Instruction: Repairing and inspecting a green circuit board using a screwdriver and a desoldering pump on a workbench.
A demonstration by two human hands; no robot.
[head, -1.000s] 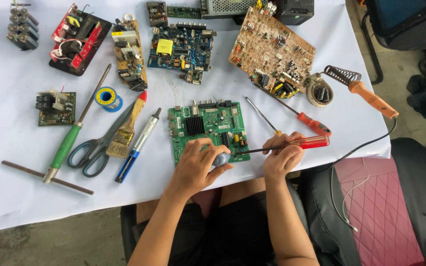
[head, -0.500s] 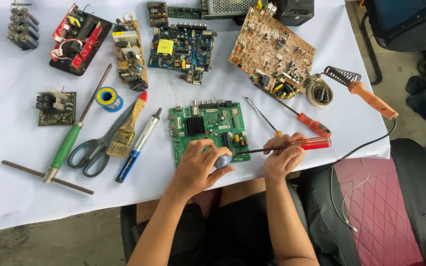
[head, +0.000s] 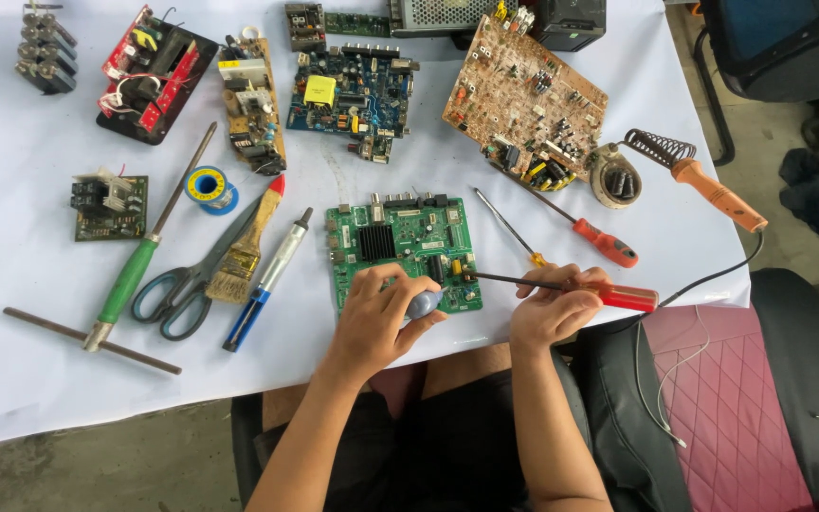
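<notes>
Left hand (head: 378,318): curled on green board (head: 402,248), hiding a grey object.
Right hand (head: 550,308): closed around red screwdriver (head: 561,285); handle half hidden.

Bare forearms, no sleeves; dark shorts; left grip (head: 381,308), right grip (head: 552,308) ungloved, ringless.

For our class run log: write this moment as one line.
left hand: on green circuit board | right hand: holds red-handled screwdriver, tip on board

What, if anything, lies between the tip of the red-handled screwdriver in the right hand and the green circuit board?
Nothing visible does. The right hand holds the red-handled screwdriver, whose tip already reaches the green circuit board; the left hand rests on the board's near edge, beside the tip.
</notes>
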